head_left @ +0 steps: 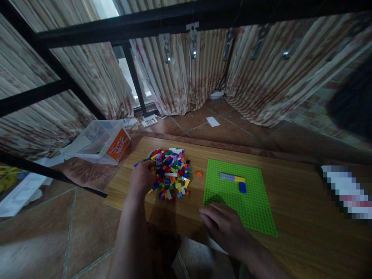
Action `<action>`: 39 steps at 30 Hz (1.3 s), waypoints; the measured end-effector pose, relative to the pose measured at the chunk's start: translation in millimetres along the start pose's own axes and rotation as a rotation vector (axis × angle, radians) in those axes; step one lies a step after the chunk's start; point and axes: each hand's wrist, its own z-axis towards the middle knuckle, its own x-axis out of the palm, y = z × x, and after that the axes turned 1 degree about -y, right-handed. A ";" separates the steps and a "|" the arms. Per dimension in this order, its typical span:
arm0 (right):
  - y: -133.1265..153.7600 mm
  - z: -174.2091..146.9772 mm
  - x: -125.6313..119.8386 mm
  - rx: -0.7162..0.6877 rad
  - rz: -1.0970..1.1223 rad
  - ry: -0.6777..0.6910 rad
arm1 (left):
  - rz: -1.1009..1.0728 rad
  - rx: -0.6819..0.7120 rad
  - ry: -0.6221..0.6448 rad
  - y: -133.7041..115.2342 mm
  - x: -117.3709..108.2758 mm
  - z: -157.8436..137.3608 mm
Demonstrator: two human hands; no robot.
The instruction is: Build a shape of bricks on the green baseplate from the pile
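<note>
Wooden table (296, 201): brick pile (170, 170), green baseplate (253, 209); tiled floor (200, 124), striped curtains (174, 83) beyond.

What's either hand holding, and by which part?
Can't tell for the left hand: its grip is hidden beside the multicoloured plastic brick pile. The right hand, at the green studded square baseplate, shows nothing held.

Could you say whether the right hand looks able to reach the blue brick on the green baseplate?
Probably yes: only a bare stretch of the green baseplate shows between the right hand and the blue brick.
</note>
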 end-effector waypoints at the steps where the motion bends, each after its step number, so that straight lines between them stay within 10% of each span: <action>1: -0.3 0.3 -0.2 0.001 -0.001 -0.005 | -0.004 -0.009 -0.009 -0.6 -0.8 -0.2; 9: -8.0 5.8 -14.2 0.088 0.001 -0.088 | -0.456 -0.096 -0.122 -3.2 -4.5 -1.2; 15: -9.6 13.0 -31.3 0.271 0.134 -0.248 | -1.176 -0.020 0.304 -46.9 5.1 -20.2; 26: -16.5 27.7 -44.8 0.328 0.188 -0.366 | -1.183 0.168 0.758 -118.3 47.5 -64.1; 33: -19.4 29.0 -37.2 0.349 0.077 -0.305 | -1.108 0.226 0.682 -109.3 47.5 -60.4; 39: -19.7 32.3 -11.8 0.375 0.107 -0.194 | -1.217 0.027 0.225 -81.9 25.4 -27.8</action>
